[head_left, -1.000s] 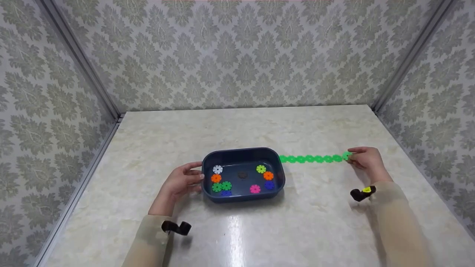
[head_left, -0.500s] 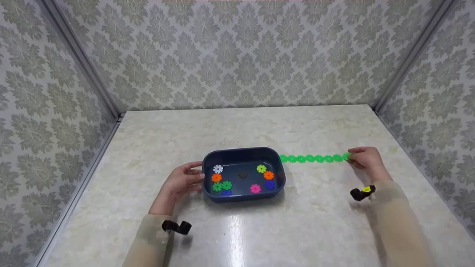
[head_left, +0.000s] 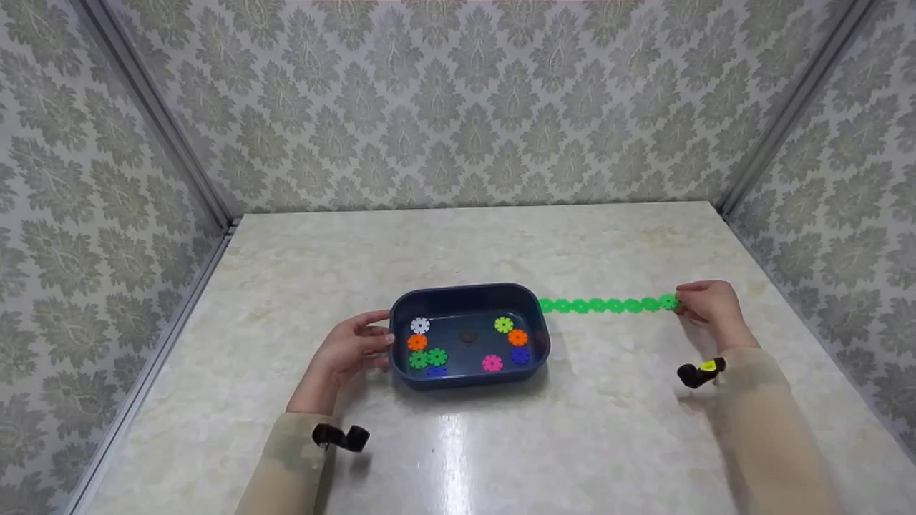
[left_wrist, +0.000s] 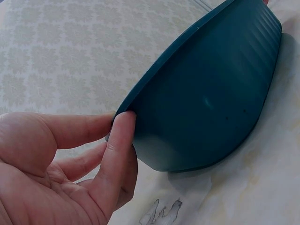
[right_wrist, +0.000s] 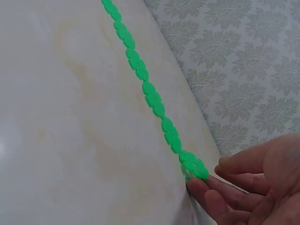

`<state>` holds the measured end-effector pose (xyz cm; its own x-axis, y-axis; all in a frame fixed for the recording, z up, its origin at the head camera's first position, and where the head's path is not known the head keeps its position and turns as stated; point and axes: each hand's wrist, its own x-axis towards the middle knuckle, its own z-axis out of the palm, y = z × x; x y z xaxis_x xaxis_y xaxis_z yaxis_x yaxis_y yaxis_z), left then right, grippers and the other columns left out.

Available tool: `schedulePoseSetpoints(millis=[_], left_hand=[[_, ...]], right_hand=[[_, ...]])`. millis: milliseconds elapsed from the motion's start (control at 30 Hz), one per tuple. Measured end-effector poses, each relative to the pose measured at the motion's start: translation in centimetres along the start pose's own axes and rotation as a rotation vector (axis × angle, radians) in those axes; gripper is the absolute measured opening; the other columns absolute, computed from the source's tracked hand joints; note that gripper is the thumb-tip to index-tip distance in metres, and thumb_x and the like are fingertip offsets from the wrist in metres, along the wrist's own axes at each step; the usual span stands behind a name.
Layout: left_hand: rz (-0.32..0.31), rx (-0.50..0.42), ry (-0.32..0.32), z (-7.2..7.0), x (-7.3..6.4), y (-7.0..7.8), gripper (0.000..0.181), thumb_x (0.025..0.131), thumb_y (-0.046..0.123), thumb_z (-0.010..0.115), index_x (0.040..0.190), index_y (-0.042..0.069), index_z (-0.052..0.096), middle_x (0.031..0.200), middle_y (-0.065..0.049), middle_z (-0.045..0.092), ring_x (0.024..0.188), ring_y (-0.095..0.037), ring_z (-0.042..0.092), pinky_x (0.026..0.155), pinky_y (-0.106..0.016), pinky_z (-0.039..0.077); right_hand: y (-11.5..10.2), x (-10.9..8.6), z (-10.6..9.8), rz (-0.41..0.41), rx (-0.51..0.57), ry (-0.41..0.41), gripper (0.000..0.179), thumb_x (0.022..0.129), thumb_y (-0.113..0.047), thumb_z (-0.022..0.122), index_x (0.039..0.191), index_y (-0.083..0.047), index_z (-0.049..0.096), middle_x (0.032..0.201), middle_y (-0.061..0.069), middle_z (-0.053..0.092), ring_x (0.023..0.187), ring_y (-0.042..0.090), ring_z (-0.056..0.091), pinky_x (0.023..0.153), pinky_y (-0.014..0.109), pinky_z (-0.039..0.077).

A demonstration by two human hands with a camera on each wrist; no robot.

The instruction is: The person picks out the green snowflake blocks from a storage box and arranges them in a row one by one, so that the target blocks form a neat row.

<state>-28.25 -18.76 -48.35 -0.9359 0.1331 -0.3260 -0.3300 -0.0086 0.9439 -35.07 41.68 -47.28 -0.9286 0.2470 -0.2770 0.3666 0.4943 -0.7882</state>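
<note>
A dark blue plastic tub (head_left: 469, 384) stands mid-table with loose snowflake discs in it. My left hand (head_left: 351, 349) grips its left end, fingertips at the rim; the left wrist view shows them against the tub's outer wall (left_wrist: 201, 93). To the tub's right lies a chain of linked green snowflake discs (head_left: 597, 306), its left end partly hidden by the tub. My right hand (head_left: 710, 306) is at the far right end, pinching the edge of the last green disc (right_wrist: 193, 165). That disc tilts up from the line of the chain in the right wrist view.
In the tub are a white disc (head_left: 420, 325), two orange ones, a pink disc (head_left: 492, 363), a yellow-green disc (head_left: 504, 325), a brown disc (head_left: 468, 337), and green and blue ones. Patterned walls (head_left: 465, 100) enclose the marbled table (head_left: 615, 436) at the back and sides.
My right hand has shifted slightly right, to the outer edge of the last green disc, leaving more of the disc showing. The left hand and tub hold nearly still.
</note>
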Motion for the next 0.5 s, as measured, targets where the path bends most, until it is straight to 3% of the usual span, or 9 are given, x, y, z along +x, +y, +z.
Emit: schedulePoseSetpoints(millis=[200,500], left_hand=[[-0.015,0.011,0.014,0.1,0.06,-0.01,0.059,0.096,-0.001,0.067,0.152,0.007,0.048,0.11,-0.008,0.061,0.084,-0.013,0.064,0.07,-0.029,0.061],[-0.015,0.019,0.027,0.1,0.13,-0.02,0.059,0.096,-0.001,0.067,0.151,0.008,0.049,0.111,-0.008,0.061,0.085,-0.013,0.064,0.07,-0.029,0.062]], right_hand=[[0.02,-0.03,0.23,0.009,-0.008,0.015,0.05,0.103,-0.02,0.057,0.145,0.006,0.052,0.143,0.026,0.056,0.079,0.001,0.068,0.079,0.022,0.059],[-0.55,-0.04,0.48,-0.001,0.002,-0.003,0.051,0.105,-0.022,0.056,0.148,0.005,0.05,0.146,0.027,0.052,0.081,0.001,0.069,0.084,0.024,0.06]])
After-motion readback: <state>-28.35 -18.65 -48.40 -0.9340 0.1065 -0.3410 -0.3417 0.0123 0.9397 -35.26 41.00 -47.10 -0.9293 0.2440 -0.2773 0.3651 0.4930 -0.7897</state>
